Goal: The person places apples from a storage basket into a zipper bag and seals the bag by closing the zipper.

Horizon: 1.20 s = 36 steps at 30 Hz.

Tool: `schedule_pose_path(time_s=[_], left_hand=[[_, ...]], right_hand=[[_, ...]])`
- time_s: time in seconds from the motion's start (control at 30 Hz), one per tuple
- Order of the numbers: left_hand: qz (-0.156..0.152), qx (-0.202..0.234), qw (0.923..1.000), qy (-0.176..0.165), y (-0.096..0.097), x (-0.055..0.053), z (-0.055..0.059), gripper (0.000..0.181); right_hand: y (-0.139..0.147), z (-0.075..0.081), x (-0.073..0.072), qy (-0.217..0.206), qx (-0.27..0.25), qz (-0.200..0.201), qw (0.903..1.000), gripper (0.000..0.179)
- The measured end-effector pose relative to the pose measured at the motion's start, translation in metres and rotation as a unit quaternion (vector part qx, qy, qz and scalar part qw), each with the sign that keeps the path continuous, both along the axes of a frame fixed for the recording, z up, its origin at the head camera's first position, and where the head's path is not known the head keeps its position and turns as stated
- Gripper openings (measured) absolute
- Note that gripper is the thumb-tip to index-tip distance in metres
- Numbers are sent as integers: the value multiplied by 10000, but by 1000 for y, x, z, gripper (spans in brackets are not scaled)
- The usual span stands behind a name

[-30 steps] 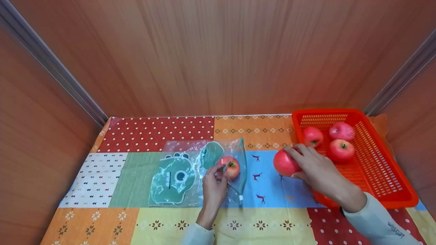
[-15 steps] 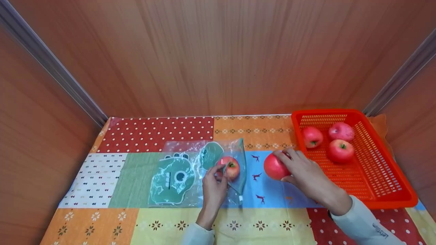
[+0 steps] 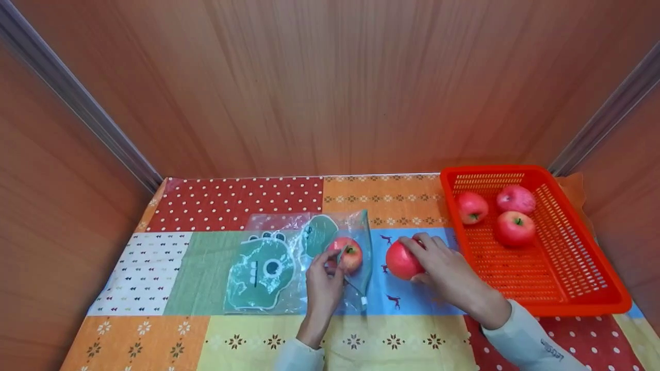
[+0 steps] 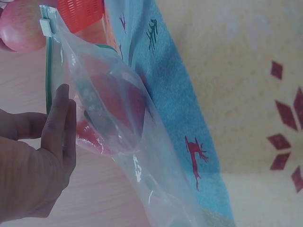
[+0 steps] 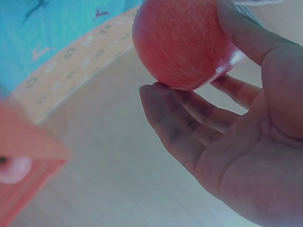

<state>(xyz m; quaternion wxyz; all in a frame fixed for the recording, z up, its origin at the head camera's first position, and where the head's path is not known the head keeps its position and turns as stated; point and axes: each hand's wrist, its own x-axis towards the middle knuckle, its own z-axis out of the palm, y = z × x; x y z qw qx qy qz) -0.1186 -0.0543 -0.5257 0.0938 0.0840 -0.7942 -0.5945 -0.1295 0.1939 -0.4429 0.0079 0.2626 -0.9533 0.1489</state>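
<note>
A clear zip bag [image 3: 304, 304] with a green cartoon print lies on the patchwork cloth, its green slider edge [image 4: 49, 75] facing right. One red apple [image 3: 352, 256] sits inside near the mouth. My left hand [image 3: 325, 281] pinches the upper edge of the bag's mouth between thumb and fingers, lifting it a little. My right hand [image 3: 446, 268] holds another red apple [image 3: 403, 260] just right of the mouth, apart from the bag. In the right wrist view the thumb and fingertips grip that apple [image 5: 184, 42].
At the right stands an orange-red plastic basket [image 3: 593, 252] holding three apples [image 3: 515, 229]. The cloth [image 3: 247, 201] meets a wood-grain panel [image 3: 330, 93] at the back, with more panels on both sides.
My right hand has carried its apple leftward, away from the basket and closer to the bag's mouth. The left hand and the bag have stayed in place.
</note>
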Motion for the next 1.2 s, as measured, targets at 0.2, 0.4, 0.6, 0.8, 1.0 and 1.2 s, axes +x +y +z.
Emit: schedule_pose_path(time_s=[0.2, 0.4, 0.6, 0.8, 1.0, 1.2], left_hand=[[-29, 25, 10000, -71, 0, 0, 1, 36], [-36, 41, 9999, -109, -1, -1, 1, 34], [1, -79, 9998, -172, 0, -1, 1, 33], [-1, -63, 9998, -178, 0, 0, 1, 34], [-19, -13, 10000, -64, 0, 1, 0, 35], [11, -36, 10000, 22, 1, 0, 0, 35]], right_hand=[[-10, -11, -2, -141, -238, -50, 9996, 79], [-20, -21, -5, -200, -418, -50, 9989, 78], [-29, -31, -8, -178, -465, -90, 9987, 77], [-36, -40, -9, -197, -587, -125, 9980, 79], [-43, -47, -9, -201, -686, -69, 9974, 79], [-50, -52, -9, -36, -698, -63, 9975, 74]])
